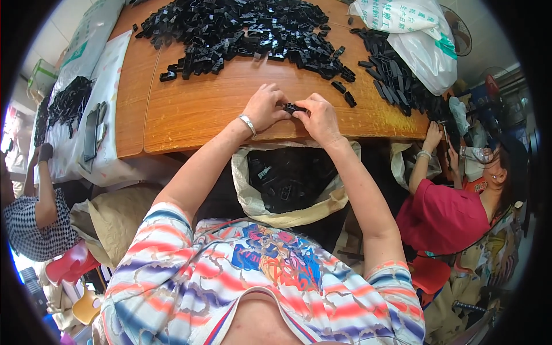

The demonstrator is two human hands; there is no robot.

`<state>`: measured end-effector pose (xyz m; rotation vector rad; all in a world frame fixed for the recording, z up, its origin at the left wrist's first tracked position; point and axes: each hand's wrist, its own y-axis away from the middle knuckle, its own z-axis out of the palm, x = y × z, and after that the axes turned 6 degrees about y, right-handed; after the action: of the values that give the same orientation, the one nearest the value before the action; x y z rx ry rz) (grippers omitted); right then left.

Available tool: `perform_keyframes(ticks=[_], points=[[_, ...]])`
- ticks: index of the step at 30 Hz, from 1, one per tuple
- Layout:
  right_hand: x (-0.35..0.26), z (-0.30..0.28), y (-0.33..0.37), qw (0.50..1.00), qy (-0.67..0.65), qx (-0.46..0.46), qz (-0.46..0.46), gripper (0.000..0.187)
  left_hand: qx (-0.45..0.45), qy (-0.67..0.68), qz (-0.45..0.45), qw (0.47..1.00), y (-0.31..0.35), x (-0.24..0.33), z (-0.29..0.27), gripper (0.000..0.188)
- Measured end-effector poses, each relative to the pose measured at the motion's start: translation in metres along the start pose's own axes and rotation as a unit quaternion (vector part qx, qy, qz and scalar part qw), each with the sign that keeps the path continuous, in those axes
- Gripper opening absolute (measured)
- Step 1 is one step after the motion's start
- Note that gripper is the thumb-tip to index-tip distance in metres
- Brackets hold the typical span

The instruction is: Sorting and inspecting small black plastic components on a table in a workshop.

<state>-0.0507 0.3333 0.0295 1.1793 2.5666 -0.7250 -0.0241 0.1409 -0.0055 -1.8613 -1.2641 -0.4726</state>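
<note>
Black part (295, 108) was pinched by your left hand (265, 109) and right hand (319, 119) over the table (190, 122), near the sack (242, 183).

A brown wooden surface (195, 121) is crossed by a seam toward its left end, and its finish is worn yellowish toward the right of the near edge. Its far middle is covered by a heap of small black pieces (230, 31). Along the right edge, longer black pieces (394, 77) are strewn, partly overlaid by white plastic bags (425, 60). The left end is covered by a white sheet (115, 144).
</note>
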Motion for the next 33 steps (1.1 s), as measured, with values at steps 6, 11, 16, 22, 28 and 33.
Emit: perform_keyframes(ticks=[6, 11, 16, 22, 28, 33], points=[[0.0, -0.001, -0.007, 0.999, -0.026, -0.019, 0.007, 0.023, -0.006, -0.005, -0.008, 1.0, 0.0, -0.002, 0.0, 0.026], [0.003, -0.002, -0.006, 0.999, -0.01, -0.021, -0.03, 0.024, -0.009, 0.007, -0.009, 1.0, -0.001, -0.001, 0.0, 0.026], [-0.004, 0.004, 0.007, 0.981, 0.14, 0.012, -0.133, 0.03, -0.004, -0.002, -0.004, 1.0, -0.001, -0.002, -0.001, 0.024], [-0.004, 0.017, 0.015, 0.965, 0.234, -0.008, -0.119, 0.036, -0.036, 0.047, -0.007, 0.998, -0.005, -0.002, -0.001, 0.022], [-0.019, 0.004, 0.029, 0.986, 0.135, -0.026, -0.093, 0.024, -0.069, -0.002, -0.06, 0.996, 0.005, 0.009, -0.002, 0.023], [-0.034, -0.032, 0.078, 0.991, -0.01, -0.13, -0.017, 0.024, -0.182, 0.091, -0.051, 0.978, 0.023, 0.028, -0.032, 0.019]])
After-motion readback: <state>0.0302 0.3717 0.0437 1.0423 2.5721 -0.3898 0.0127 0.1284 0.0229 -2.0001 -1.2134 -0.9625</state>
